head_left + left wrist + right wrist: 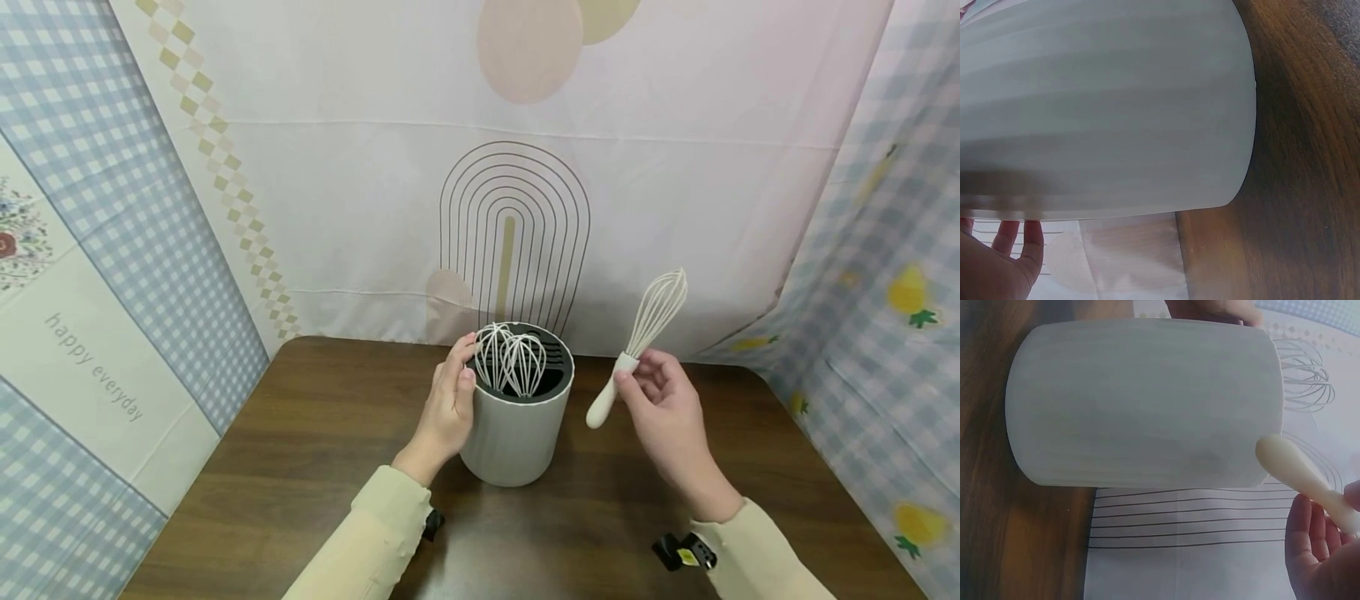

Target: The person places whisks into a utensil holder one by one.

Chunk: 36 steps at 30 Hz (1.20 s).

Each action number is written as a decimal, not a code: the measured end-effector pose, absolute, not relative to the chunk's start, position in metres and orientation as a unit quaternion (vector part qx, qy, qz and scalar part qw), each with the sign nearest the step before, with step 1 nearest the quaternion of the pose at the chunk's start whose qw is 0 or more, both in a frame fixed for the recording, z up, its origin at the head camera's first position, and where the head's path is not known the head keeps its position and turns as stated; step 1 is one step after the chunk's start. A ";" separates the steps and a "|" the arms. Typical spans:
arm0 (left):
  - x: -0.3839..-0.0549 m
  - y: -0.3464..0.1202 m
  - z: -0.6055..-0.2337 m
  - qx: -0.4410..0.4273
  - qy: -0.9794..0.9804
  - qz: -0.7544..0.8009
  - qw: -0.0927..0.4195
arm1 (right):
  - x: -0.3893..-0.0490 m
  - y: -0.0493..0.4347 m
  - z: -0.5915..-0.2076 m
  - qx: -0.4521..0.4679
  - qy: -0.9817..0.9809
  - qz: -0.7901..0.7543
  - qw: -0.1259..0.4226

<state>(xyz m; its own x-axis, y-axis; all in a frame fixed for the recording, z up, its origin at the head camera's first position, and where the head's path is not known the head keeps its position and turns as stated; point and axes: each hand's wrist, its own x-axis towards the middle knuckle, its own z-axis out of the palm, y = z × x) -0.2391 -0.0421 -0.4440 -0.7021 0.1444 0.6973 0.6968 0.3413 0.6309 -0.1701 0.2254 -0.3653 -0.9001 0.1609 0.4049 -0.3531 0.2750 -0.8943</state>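
My right hand [670,417] pinches a cream whisk [624,367] near the top of its handle, between thumb and fingers. Its wire loops point up and to the right, and its handle end hangs low, to the right of a light grey utensil holder [513,442]. Against the holder's left side, just under the rim, rests my left hand [442,412] with fingers fairly straight. Two more whisks, a left one [491,354] and a right one [528,367], stand in the holder's dark insert [555,354]; their handles are hidden inside.
The upright holder stands on a brown wooden table [322,433]. A slotted section lies on the right of the insert. Behind the table hangs a pale printed cloth [360,208], with blue checked cloth [150,142] on the left and a lemon-patterned cloth [862,358] on the right.
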 end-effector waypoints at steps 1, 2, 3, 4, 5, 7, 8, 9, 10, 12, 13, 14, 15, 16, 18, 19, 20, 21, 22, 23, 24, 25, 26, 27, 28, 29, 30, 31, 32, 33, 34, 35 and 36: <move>-0.239 -0.042 -0.444 -0.273 -0.772 -0.505 0.273 | -0.170 0.224 -0.364 0.064 -0.766 0.601 0.218; -0.239 -0.042 -0.444 -0.272 -0.772 -0.505 0.273 | -0.170 0.224 -0.364 0.066 -0.761 0.606 0.221; -0.239 -0.042 -0.444 -0.271 -0.773 -0.505 0.272 | -0.170 0.223 -0.363 0.068 -0.756 0.610 0.225; -0.239 -0.042 -0.444 -0.271 -0.773 -0.505 0.272 | -0.170 0.222 -0.362 0.071 -0.751 0.615 0.230; -0.239 -0.042 -0.444 -0.271 -0.773 -0.505 0.272 | -0.170 0.221 -0.362 0.075 -0.742 0.624 0.235; -0.239 -0.042 -0.444 -0.272 -0.772 -0.505 0.273 | -0.171 0.219 -0.360 0.085 -0.722 0.642 0.244; -0.239 -0.042 -0.444 -0.273 -0.772 -0.506 0.273 | -0.171 0.218 -0.360 0.090 -0.713 0.650 0.247; -0.238 -0.042 -0.444 -0.273 -0.771 -0.506 0.273 | -0.171 0.217 -0.359 0.095 -0.706 0.656 0.250; -0.238 -0.042 -0.443 -0.273 -0.771 -0.507 0.272 | -0.171 0.216 -0.358 0.099 -0.698 0.663 0.252; -0.238 -0.042 -0.443 -0.272 -0.772 -0.507 0.270 | -0.171 0.215 -0.357 0.103 -0.689 0.670 0.254; -0.238 -0.042 -0.443 -0.271 -0.772 -0.508 0.269 | -0.171 0.214 -0.356 0.104 -0.686 0.674 0.255; -0.238 -0.042 -0.443 -0.270 -0.773 -0.508 0.267 | -0.171 0.213 -0.355 0.104 -0.683 0.676 0.256; -0.238 -0.042 -0.443 -0.269 -0.774 -0.508 0.265 | -0.171 0.213 -0.355 0.103 -0.680 0.680 0.256; -0.238 -0.042 -0.443 -0.269 -0.775 -0.508 0.265 | -0.171 0.212 -0.354 0.103 -0.677 0.682 0.257; -0.238 -0.042 -0.443 -0.270 -0.775 -0.507 0.264 | -0.171 0.211 -0.353 0.104 -0.670 0.688 0.258; -0.238 -0.042 -0.443 -0.272 -0.774 -0.506 0.265 | -0.171 0.210 -0.353 0.105 -0.665 0.692 0.259; -0.238 -0.043 -0.443 -0.273 -0.774 -0.505 0.266 | -0.171 0.209 -0.353 0.106 -0.661 0.696 0.260; -0.238 -0.043 -0.443 -0.275 -0.774 -0.505 0.268 | -0.171 0.209 -0.353 0.108 -0.655 0.701 0.261; -0.238 -0.043 -0.443 -0.276 -0.773 -0.504 0.269 | -0.171 0.208 -0.352 0.110 -0.650 0.705 0.262; -0.238 -0.043 -0.443 -0.278 -0.772 -0.504 0.270 | -0.171 0.207 -0.352 0.112 -0.645 0.709 0.262; -0.238 -0.043 -0.443 -0.279 -0.772 -0.503 0.270 | -0.171 0.207 -0.352 0.113 -0.641 0.713 0.262; -0.238 -0.043 -0.443 -0.279 -0.772 -0.503 0.270 | -0.171 0.206 -0.352 0.115 -0.637 0.716 0.261; -0.238 -0.043 -0.443 -0.278 -0.772 -0.503 0.270 | -0.172 0.205 -0.352 0.116 -0.635 0.718 0.260; -0.238 -0.043 -0.443 -0.278 -0.772 -0.504 0.269 | -0.172 0.205 -0.352 0.117 -0.636 0.718 0.258; -0.238 -0.043 -0.443 -0.277 -0.773 -0.504 0.269 | -0.172 0.204 -0.352 0.117 -0.637 0.717 0.256; -0.238 -0.043 -0.443 -0.277 -0.773 -0.504 0.268 | -0.172 0.204 -0.352 0.118 -0.640 0.716 0.252; -0.238 -0.043 -0.443 -0.277 -0.773 -0.504 0.268 | -0.173 0.203 -0.351 0.119 -0.643 0.714 0.250; -0.238 -0.043 -0.443 -0.277 -0.773 -0.504 0.268 | -0.173 0.202 -0.351 0.120 -0.646 0.711 0.249; -0.238 -0.043 -0.443 -0.277 -0.773 -0.504 0.268 | -0.174 0.201 -0.351 0.121 -0.648 0.710 0.248; -0.238 -0.043 -0.443 -0.277 -0.773 -0.504 0.268 | -0.174 0.200 -0.351 0.122 -0.651 0.707 0.247; -0.238 -0.043 -0.444 -0.277 -0.773 -0.505 0.268 | -0.175 0.198 -0.351 0.123 -0.652 0.706 0.247; -0.239 -0.043 -0.444 -0.277 -0.772 -0.505 0.268 | -0.176 0.197 -0.351 0.123 -0.655 0.703 0.248; -0.239 -0.043 -0.444 -0.278 -0.772 -0.505 0.268 | -0.177 0.195 -0.351 0.123 -0.656 0.702 0.248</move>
